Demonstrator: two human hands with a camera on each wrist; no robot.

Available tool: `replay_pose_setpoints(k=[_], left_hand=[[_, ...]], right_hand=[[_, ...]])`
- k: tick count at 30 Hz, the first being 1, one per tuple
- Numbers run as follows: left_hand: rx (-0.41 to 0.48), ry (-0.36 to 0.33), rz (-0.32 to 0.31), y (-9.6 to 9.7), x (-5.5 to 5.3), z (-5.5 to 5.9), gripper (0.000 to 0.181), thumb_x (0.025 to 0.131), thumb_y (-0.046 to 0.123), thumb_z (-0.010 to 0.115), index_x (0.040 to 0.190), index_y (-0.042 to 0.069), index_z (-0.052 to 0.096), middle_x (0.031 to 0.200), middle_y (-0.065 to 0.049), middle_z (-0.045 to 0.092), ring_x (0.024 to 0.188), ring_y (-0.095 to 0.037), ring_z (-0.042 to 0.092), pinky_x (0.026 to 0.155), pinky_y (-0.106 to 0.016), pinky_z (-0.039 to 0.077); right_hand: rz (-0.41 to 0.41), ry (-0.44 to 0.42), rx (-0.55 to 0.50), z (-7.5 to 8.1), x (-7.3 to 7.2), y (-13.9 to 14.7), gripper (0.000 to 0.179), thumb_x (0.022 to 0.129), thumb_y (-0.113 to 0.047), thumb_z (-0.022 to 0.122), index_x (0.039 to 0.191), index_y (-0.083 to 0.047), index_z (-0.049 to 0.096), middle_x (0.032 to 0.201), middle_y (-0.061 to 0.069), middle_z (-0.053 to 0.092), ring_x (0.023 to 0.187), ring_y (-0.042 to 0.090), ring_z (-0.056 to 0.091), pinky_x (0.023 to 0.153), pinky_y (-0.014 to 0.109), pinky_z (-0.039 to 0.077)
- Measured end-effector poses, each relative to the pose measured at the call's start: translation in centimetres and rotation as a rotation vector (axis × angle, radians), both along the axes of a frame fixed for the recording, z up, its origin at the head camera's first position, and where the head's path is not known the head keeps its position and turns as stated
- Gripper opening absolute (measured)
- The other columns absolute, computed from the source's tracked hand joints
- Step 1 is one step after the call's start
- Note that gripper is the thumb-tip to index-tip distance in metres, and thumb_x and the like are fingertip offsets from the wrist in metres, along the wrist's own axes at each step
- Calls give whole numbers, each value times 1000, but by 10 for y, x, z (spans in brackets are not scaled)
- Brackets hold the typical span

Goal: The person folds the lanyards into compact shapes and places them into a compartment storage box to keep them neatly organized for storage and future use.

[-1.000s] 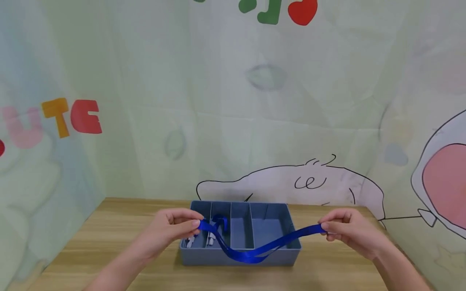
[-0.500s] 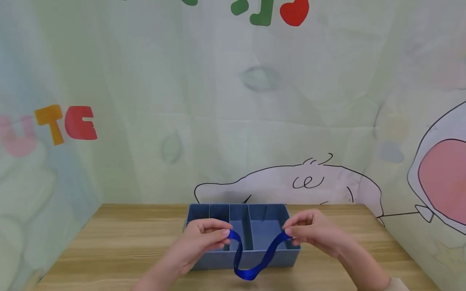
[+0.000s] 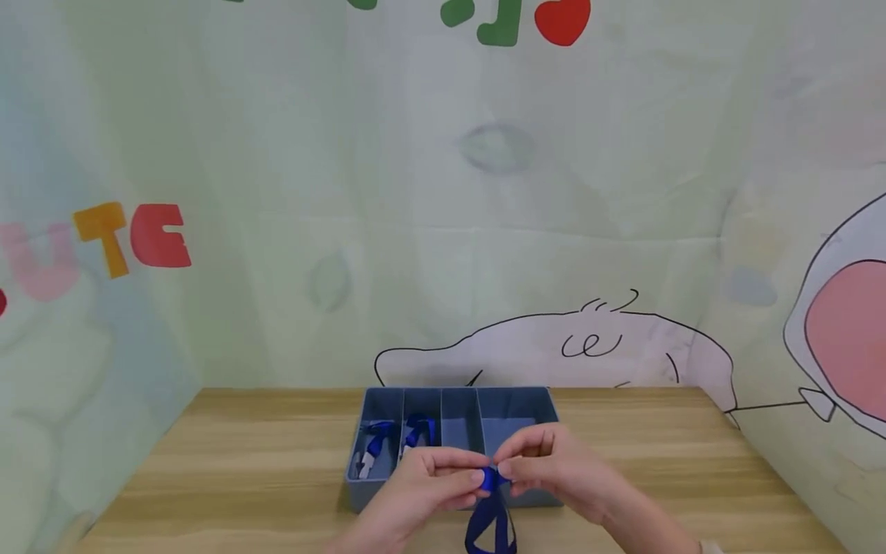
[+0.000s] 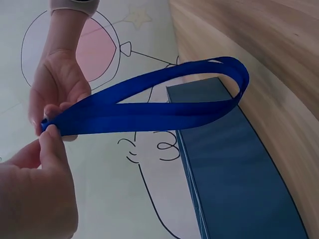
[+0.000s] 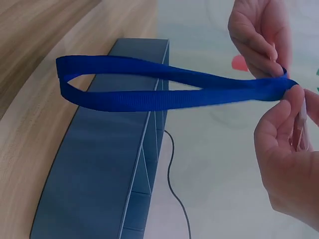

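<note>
A blue lanyard point(image 3: 494, 512) hangs as a loop in front of the tray, its upper ends brought together between my hands. My left hand point(image 3: 436, 481) pinches it between thumb and fingers. From the other side my right hand point(image 3: 564, 469) pinches it too, fingertips almost meeting the left ones. A pale clip-like piece point(image 5: 301, 124) shows between the right fingers in the right wrist view. The left wrist view shows the strap point(image 4: 149, 114) doubled into one long loop. The fingers hide just how the ends lie.
Behind and below the hands, a blue-grey divided tray point(image 3: 536, 497) stands on the wooden table point(image 3: 263, 462). Its two left compartments hold a blue lanyard with a white end point(image 3: 377, 442) and another blue lanyard point(image 3: 421, 425). A printed curtain point(image 3: 415, 192) rises behind the table.
My hands have come together from wide apart, bringing the lanyard's two held ends together. Its sagging strap now hangs as a narrow loop beneath the fingers.
</note>
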State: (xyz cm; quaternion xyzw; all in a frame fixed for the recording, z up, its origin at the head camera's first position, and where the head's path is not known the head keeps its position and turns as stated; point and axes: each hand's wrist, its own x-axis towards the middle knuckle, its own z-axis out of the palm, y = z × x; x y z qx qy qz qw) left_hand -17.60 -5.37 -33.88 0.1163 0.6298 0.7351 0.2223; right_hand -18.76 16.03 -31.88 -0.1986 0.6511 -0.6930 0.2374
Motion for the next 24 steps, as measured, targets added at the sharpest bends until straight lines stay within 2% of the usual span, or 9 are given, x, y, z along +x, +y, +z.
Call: replay_pose_setpoints(k=[3,7,13,19,22,24], left_hand=[[15,1,-11,6,1,-2,29,89,9,62,114,-7,62,99,-15,69,85,-16,68,77,-28,53],[9,-14,-6,8,2,-5,28,89,5,62,113,-8,62,100,-16,69,86,-18,68,77,-29,53],[-22,-3,-5,10,1,-8,31,86,-1,62,115,-11,59,103,-20,67,90,-19,67,81,-36,52],[-28,-10,12,13,1,-10,29,83,-1,66,110,-10,62,100,-17,68,89,-17,66,81,-35,53],[-35,-14,33,13,2,-11,26,83,4,68,105,-8,63,96,-13,69,86,-15,66,81,-34,53],[-36,-19,52,13,3,-11,25,84,7,68,105,-7,63,93,-10,69,83,-14,65,79,-33,54]], right_hand=[[-56,43,62,-2,4,-2,11,85,-7,63,92,-1,70,90,3,66,76,15,61,70,28,54],[-96,77,107,-5,6,-4,27,85,-9,64,102,13,62,93,5,66,76,17,62,71,31,55],[-103,21,95,-6,4,-3,40,93,-24,58,107,14,60,83,2,68,69,10,65,70,28,55],[-55,46,76,-7,3,-2,52,99,-31,45,113,19,53,80,2,67,70,8,64,71,25,54],[-52,56,90,-7,4,-2,49,99,-29,46,113,17,55,81,3,68,71,10,65,72,25,54],[-48,58,84,-8,3,-3,42,98,-26,48,105,14,60,81,3,68,72,11,65,72,26,54]])
